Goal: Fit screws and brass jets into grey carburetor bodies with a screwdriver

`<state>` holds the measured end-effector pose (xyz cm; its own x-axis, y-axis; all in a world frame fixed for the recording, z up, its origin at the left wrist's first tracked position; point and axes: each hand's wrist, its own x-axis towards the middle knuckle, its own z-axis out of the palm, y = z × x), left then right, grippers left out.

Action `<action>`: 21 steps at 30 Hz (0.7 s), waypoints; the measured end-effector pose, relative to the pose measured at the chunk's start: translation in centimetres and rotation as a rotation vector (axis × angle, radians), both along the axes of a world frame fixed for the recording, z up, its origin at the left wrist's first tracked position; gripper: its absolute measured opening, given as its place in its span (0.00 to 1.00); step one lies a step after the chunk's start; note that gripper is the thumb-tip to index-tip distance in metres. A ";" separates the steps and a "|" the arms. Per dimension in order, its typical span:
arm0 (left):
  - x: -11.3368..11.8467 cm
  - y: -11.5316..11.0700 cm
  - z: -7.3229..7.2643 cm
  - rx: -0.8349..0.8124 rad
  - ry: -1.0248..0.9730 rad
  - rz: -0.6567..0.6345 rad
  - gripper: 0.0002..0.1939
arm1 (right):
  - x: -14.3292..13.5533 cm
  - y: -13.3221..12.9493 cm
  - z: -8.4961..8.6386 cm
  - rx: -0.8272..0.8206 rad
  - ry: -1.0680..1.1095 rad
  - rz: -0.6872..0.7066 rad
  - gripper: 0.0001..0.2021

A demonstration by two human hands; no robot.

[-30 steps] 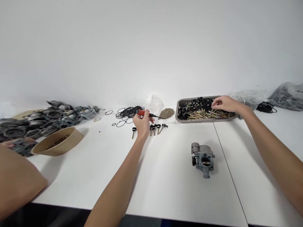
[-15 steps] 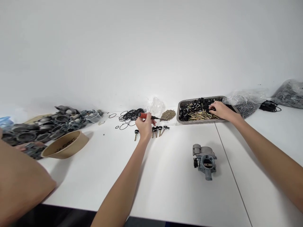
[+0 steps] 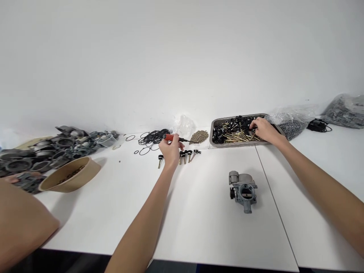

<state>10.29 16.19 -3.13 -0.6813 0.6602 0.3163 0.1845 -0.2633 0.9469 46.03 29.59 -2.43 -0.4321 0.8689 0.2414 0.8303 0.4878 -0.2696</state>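
My left hand (image 3: 170, 152) is closed around a red-handled screwdriver (image 3: 168, 137), whose dark shaft points right toward a pile of small brass parts (image 3: 199, 136). Just below that hand, several black-capped brass screws (image 3: 189, 156) lie in a short row. Over on the right, my right hand (image 3: 264, 129) reaches into a metal tray (image 3: 241, 144) of black and brass pieces. Its fingers are bent down and pinched together among the pieces; what is between them is hidden. A grey metal carburetor (image 3: 246, 193) rests on the white table between my forearms.
Black rubber rings (image 3: 153, 138) lie near the wall. A tan bowl (image 3: 71, 182) of small parts and a heap of grey castings (image 3: 42, 153) are at left, where another person's arm (image 3: 25, 223) reaches in. Plastic bags of parts (image 3: 292, 121) stand right of the tray.
The fingers of my right hand have bent further down into the tray's pieces. My left hand keeps its hold on the screwdriver. The whole view has shifted slightly.
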 end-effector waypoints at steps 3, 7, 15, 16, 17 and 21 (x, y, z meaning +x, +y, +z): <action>0.0 -0.1 0.0 -0.013 -0.001 0.002 0.11 | -0.1 -0.1 0.0 0.012 0.034 -0.023 0.18; 0.0 -0.1 0.0 -0.006 -0.019 0.009 0.12 | 0.9 0.4 1.2 -0.053 0.177 -0.088 0.19; 0.2 -0.1 0.3 0.000 -0.019 0.023 0.10 | 5.7 0.6 5.3 -0.203 0.278 -0.164 0.12; 0.2 -0.1 0.4 0.000 -0.018 0.024 0.10 | 5.8 0.4 5.6 -0.199 0.267 -0.152 0.12; 0.2 -0.1 0.4 -0.002 -0.017 0.026 0.11 | 5.8 0.3 5.8 -0.194 0.256 -0.140 0.11; 0.3 -0.1 0.5 -0.003 -0.013 0.042 0.12 | 5.1 0.1 5.6 -0.270 0.203 -0.125 0.12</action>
<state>10.58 16.09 -2.66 -0.7123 0.6323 0.3048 0.1826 -0.2524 0.9502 51.10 29.73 3.18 -0.2851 0.9563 0.0656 0.7957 0.2743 -0.5401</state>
